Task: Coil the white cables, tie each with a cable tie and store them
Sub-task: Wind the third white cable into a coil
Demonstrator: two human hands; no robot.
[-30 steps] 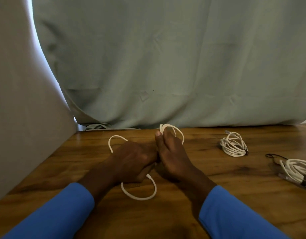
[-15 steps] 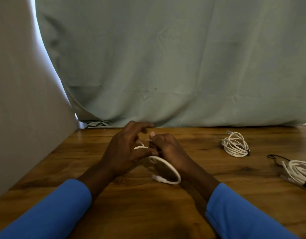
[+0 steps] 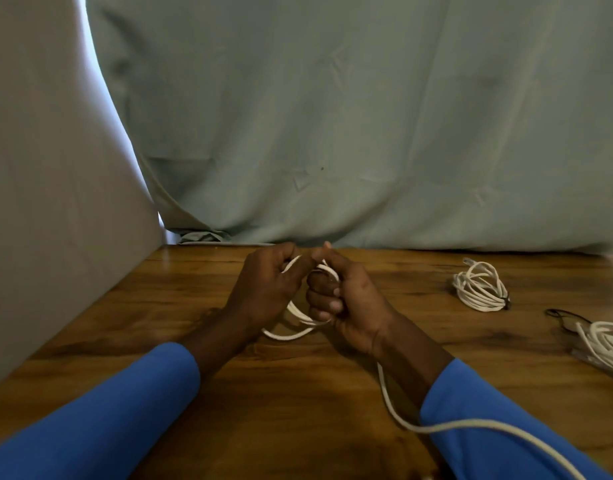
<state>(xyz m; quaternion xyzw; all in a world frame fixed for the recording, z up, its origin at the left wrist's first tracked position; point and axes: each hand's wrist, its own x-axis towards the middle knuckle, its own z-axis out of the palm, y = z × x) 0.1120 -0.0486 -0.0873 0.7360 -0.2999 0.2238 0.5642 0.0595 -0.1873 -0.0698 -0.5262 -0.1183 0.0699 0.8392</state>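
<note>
Head view shows two hands near the middle of the wooden table (image 3: 159, 306), busy with one white cable (image 3: 287, 336). The left hand (image 3: 263, 292) has its fingers curled and pinches a strand at the top of the loops. The right hand (image 3: 353, 303) has its fingers curled round the small loops and holds them together. A long loose tail (image 3: 436, 426) runs off toward 5 o'clock past the right sleeve (image 3: 506, 445), so I think this coil is only partly wound, and it has no tie yet. At 3 o'clock from the hands lies a finished bundle (image 3: 480, 289) with a dark tie (image 3: 505, 301). Farther out, near 4 o'clock, lies a second bundle (image 3: 606, 344), cut off by the edge; I cannot tell if it is tied. That makes three cables: two coiled, one to finish. I cannot see where they get stored.
</note>
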